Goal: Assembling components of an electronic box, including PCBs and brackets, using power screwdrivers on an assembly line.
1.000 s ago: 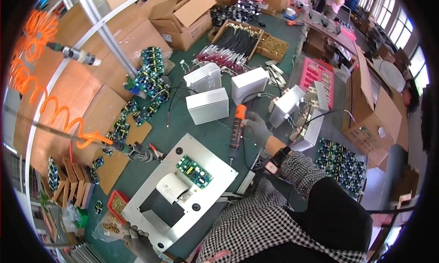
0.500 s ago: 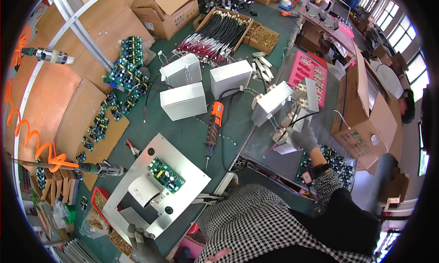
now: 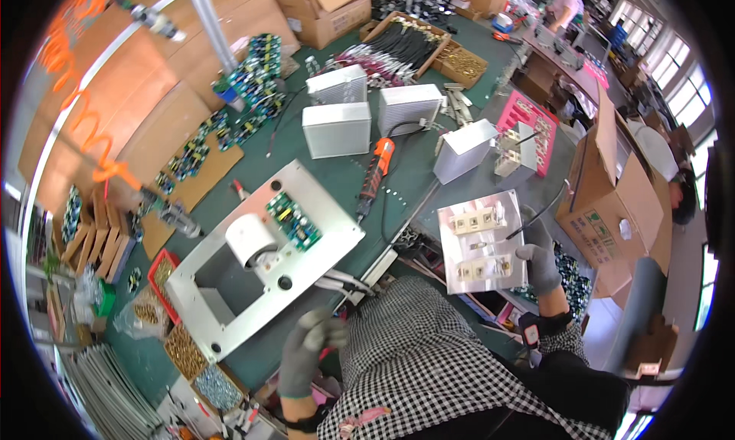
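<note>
My gloved right hand point(image 3: 542, 258) is closed on the right edge of a silvery heat sink block point(image 3: 481, 278), held up over the bench edge. Its flat face carries two pale terminal modules point(image 3: 484, 267) with a small part between them, and a black cable point(image 3: 545, 215) rises beside it. Near my apron, my gloved left hand point(image 3: 312, 347) hangs in the air, fingers loosely bent and seemingly holding nothing. Left of it lies a metal chassis plate point(image 3: 325, 245) with a green circuit board point(image 3: 292, 221) and a white cylindrical capacitor point(image 3: 249, 241).
Several finned heat sinks point(image 3: 337, 132) stand at the back beside an orange-black electric screwdriver point(image 3: 377, 176). A cardboard box point(image 3: 605, 187) stands to the right, and a pink tray point(image 3: 545, 153) lies behind. Screw bins point(image 3: 185, 353) sit front left; a tool hangs on an orange coiled hose point(image 3: 115, 168).
My right hand has lifted the heat sink from the bench and brought it nearer, its modules now facing up. My left hand has left the chassis plate and moved right. The view has shifted.
</note>
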`<state>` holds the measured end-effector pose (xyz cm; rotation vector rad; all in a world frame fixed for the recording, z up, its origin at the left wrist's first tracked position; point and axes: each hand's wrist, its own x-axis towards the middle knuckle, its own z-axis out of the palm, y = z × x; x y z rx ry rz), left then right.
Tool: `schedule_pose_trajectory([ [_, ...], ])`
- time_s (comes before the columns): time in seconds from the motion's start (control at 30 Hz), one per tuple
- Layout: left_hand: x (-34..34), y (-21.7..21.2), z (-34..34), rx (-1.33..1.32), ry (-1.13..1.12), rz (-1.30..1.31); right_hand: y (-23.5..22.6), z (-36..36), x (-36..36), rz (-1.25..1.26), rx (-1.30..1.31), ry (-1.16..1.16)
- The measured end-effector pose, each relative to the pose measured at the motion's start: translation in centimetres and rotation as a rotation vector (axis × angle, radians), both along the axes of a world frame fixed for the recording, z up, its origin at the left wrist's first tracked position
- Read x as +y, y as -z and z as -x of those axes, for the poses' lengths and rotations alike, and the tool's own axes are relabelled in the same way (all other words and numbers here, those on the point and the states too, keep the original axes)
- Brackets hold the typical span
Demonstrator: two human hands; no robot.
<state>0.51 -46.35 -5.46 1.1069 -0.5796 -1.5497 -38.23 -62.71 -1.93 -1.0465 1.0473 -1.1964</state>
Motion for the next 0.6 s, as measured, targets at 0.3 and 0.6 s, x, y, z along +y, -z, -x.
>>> schedule_pose_trajectory([
  [0.3,6.6,5.5,0.9,0.364,-0.149,0.095,1.3,-20.6,5.8,-0.041,-0.199,-1.032],
  [0.6,22.0,10.2,0.8,0.614,-0.829,0.131,12.2,-34.5,12.4,-0.662,0.495,-1.268],
])
